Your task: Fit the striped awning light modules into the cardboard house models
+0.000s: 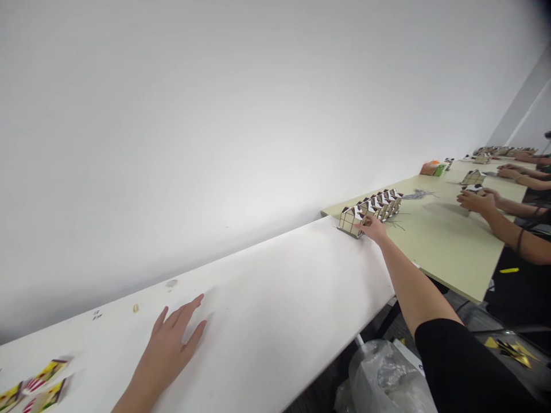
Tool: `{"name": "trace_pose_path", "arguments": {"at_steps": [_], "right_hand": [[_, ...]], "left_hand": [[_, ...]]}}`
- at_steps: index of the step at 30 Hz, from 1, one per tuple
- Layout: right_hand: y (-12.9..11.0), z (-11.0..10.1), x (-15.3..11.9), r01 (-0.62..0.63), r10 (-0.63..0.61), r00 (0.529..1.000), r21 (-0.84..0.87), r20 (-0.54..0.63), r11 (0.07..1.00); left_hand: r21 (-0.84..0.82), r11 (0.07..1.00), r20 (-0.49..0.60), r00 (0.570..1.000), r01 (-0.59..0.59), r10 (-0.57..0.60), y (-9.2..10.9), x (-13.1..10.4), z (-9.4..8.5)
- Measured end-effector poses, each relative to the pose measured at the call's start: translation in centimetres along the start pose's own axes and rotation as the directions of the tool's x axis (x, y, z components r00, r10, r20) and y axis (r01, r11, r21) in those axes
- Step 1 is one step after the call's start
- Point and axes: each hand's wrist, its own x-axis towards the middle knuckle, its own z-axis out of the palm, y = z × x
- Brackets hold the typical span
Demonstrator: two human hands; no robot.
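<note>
A row of several small model houses (387, 205), cream with brown and white roofs, stands across the join of the white table (275, 292) and the green table (451, 241). My right hand (373, 229) reaches to the nearest house (350, 222), with its fingers at the right side of that house; whether they grip it is hidden. Over the white table at the lower left, my left hand (174, 338) has its fingers spread and holds nothing. Yellow and red packets (45, 376) lie on the table left of it.
Thin grey wires (417, 195) lie on the green table behind the row. At the right, another person's hands (477, 201) hold a small house. A clear plastic bag (387, 376) is below the table's front edge. The wall (206, 126) borders the tables.
</note>
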Motion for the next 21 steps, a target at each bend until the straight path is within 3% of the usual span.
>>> {"name": "trace_pose_path", "arguments": {"at_steps": [9,15,21], "right_hand": [[0.4,0.4,0.2,0.041,-0.041,0.999,-0.006,0.021,0.999],[-0.5,0.3,-1.0,0.088,-0.087,0.995,-0.030,0.038,0.996],[-2.0,0.7,-4.2,0.166,-0.165,0.986,-0.067,0.021,0.984]], "left_hand": [[0.001,0.999,0.119,0.992,-0.032,0.032,-2.0,0.5,0.2],[-0.040,0.999,0.101,0.995,0.020,-0.015,-1.2,0.2,0.4],[-0.051,0.999,0.003,1.000,0.020,-0.020,0.0,0.0,0.4]]}}
